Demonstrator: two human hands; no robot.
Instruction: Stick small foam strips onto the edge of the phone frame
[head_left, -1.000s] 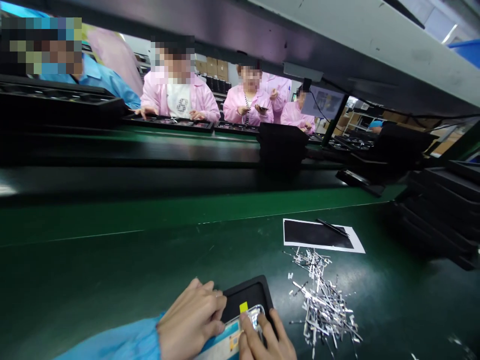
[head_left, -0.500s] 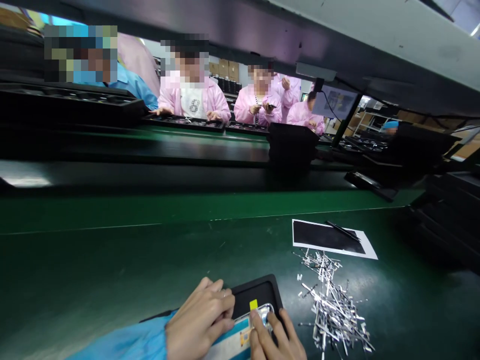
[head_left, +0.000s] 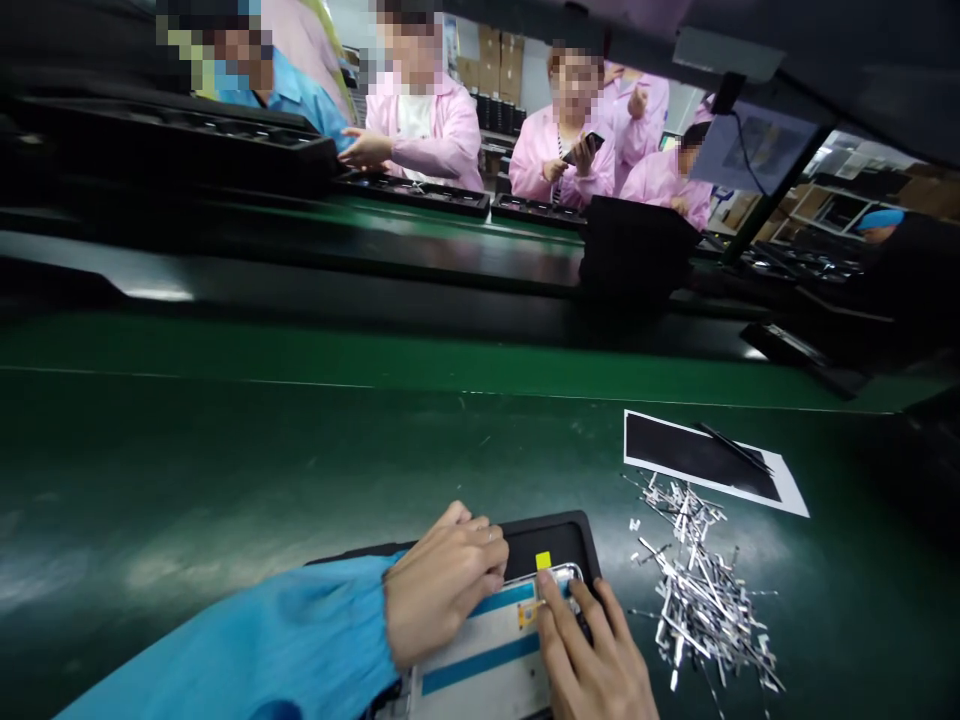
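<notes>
A phone mid-frame with a bare metal face and blue strips lies in a black tray on the bench. A small orange flex piece sits on its face, and a yellow tab sticks out at its upper edge. My left hand, in a blue sleeve, is closed over the frame's upper left side; whatever its curled fingers hold is hidden. My right hand rests on the frame's right end with fingers stretched and apart, the index fingertip touching near the yellow tab.
Right of the tray lies a pile of thin silvery strips. Behind it, tweezers rest on a black sheet with a white border. A dark stack of trays stands beyond the green bench edge. Co-workers in pink sit opposite.
The camera view has shifted, so the bench things appear farther right and higher. Both hands stay on the phone mid-frame. A co-worker opposite has stretched an arm to my left.
</notes>
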